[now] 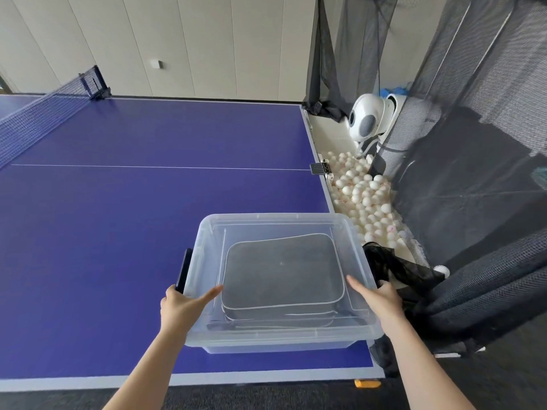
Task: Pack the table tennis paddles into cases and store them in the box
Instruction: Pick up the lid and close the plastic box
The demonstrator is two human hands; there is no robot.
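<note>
Gripping clear plastic storage box [281, 335] by its two side walls, over near right corner of blue table tennis table [133, 217]; not resolving whether resting on surface or lifted just off it. Clamping left rim with left hand [180, 306], laying thumb straight along inside of wall and pointing it toward box middle, hiding other fingers outside, just below black side latch [183, 270]. Clamping right rim with right hand [380, 294], laying thumb straight inside, curling fingers over outside of rim, pressed together. Logging grey zipped paddle cases [282, 270] with white piping, lying flat and stacked on box floor, topmost slightly skewed; not resolving exact count. Noting net [38, 116] crossing table at far left. Noting heap of white balls [364, 196] past right edge of table, inside black catch netting [473, 187], with white ball-feeding machine [365, 122] beyond. Noting orange tab [367, 383] below near right corner.
</note>
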